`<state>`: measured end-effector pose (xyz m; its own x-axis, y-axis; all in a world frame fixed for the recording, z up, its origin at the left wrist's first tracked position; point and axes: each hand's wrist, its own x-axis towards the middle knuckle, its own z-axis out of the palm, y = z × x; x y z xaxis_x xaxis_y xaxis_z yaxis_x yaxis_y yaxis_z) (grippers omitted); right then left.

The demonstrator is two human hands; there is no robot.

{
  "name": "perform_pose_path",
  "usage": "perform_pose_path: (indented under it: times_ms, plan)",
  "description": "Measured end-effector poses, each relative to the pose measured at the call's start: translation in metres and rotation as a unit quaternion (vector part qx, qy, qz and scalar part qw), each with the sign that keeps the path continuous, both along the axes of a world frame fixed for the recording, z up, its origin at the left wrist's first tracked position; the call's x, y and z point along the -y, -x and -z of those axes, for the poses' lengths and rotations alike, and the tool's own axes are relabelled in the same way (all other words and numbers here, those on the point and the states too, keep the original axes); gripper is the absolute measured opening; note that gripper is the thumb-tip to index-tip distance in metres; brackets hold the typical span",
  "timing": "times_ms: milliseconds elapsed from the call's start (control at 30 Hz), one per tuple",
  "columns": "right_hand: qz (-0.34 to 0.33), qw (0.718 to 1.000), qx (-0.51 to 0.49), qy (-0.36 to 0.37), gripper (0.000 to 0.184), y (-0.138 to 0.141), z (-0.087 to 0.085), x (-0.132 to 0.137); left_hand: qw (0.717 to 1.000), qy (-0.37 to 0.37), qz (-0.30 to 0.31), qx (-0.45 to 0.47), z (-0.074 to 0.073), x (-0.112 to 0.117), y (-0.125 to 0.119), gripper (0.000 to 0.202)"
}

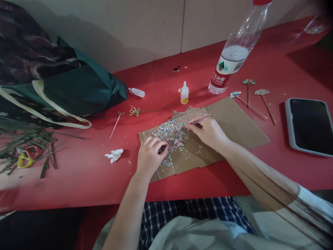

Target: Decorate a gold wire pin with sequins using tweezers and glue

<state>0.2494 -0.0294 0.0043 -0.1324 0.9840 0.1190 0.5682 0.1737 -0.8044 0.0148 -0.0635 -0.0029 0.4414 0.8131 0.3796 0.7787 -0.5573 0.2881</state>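
A sheet of brown cardboard (234,125) lies on the red table (78,180), with a heap of small glittering flakes (171,133) spread on its left half. My left hand (149,156) rests on the cardboard's near left part, fingers curled and pinched at the edge of the flakes; what they hold is too small to name. My right hand (208,131) is closed on pink tweezers (199,120), whose tips point down into the flakes.
Small glue bottle (184,93) and a plastic water bottle (234,55) stand behind the cardboard. Three sticks with shiny heads (249,97) and a phone (309,125) lie right. Left: a green bag (78,86), hairpins (137,111), white scrap (113,155), leaves and scissors (26,156).
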Motion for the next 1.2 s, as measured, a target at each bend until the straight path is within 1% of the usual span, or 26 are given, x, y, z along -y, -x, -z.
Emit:
perform_pose_path:
  times_ms: [133, 400, 667, 767, 1200]
  plan:
    - [-0.006, 1.000, 0.004, 0.008, 0.021, 0.0002, 0.0009, -0.0018, 1.000, 0.004, -0.001, 0.000, -0.0003, 0.0002, -0.0002, 0.003]
    - [0.009, 1.000, 0.021, 0.017, 0.021, 0.0013, 0.0020, -0.0018, 1.000, 0.001, -0.004, 0.000, -0.0001, 0.0006, -0.0001, 0.005]
    - [0.018, 1.000, 0.002, 0.008, 0.021, -0.0001, -0.0001, -0.0023, 1.000, 0.001, -0.003, 0.006, -0.0015, 0.0006, -0.0010, 0.004]
    - [0.026, 0.999, 0.008, 0.017, 0.022, 0.0000, -0.0001, -0.0024, 1.000, 0.001, -0.002, 0.005, -0.0016, 0.0004, -0.0012, 0.004]
    - [0.008, 1.000, -0.007, 0.018, 0.021, -0.0030, -0.0030, -0.0004, 1.000, -0.001, 0.000, 0.003, -0.0025, 0.0011, -0.0008, 0.003]
